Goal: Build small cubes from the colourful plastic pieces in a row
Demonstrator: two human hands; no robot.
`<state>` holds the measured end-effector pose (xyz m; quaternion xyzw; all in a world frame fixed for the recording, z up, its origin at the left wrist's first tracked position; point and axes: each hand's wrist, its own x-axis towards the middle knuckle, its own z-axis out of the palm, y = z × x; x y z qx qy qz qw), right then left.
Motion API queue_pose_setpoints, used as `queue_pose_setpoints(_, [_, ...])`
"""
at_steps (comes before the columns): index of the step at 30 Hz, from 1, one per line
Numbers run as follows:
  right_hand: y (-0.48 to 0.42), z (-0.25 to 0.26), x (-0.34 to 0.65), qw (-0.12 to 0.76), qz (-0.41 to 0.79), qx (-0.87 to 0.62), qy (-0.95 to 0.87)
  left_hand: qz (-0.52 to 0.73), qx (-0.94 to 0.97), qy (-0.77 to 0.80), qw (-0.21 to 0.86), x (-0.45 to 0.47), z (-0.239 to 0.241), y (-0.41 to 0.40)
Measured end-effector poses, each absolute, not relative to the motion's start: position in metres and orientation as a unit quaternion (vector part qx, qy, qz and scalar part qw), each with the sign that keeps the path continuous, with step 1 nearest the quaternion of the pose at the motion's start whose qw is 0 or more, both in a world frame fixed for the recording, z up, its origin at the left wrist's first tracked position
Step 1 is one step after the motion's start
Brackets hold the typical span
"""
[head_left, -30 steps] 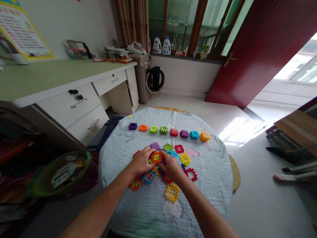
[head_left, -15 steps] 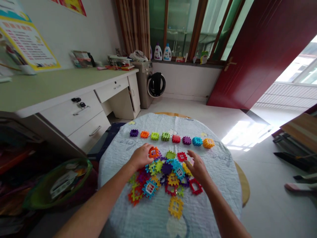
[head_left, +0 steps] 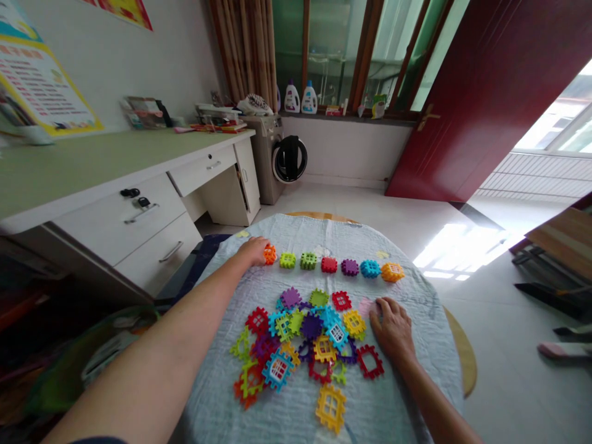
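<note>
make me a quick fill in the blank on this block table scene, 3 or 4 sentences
1. The left hand reaches to the ____ end of the row of cubes.
2. The right hand lies flat on the ____.
3. The cube at the right end of the row is ____ in colour.
4. The loose tile nearest the camera is ____.

Missing words: left; cloth; orange; yellow

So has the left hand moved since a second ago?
Yes. The left hand has gone from the loose pile of tiles out to the far row of cubes, and now rests at that row's left end, by the orange cube.
</note>
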<state>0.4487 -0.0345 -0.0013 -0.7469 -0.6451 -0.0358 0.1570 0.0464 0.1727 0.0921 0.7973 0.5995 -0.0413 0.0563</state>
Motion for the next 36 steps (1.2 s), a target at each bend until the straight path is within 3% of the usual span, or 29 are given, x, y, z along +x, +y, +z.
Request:
queue_pose_setpoints(11, [-0.035,0.0,0.448,0.151,-0.041,-0.749,-0.644,-0.12,0.772,0.62,0.067,0.053,0.071,0.192])
queue_pose_setpoints(36, [-0.035,0.0,0.449,0.153,-0.03,-0.752,-0.64,-0.081,0.806,0.583,0.064,0.058,0.07,0.185])
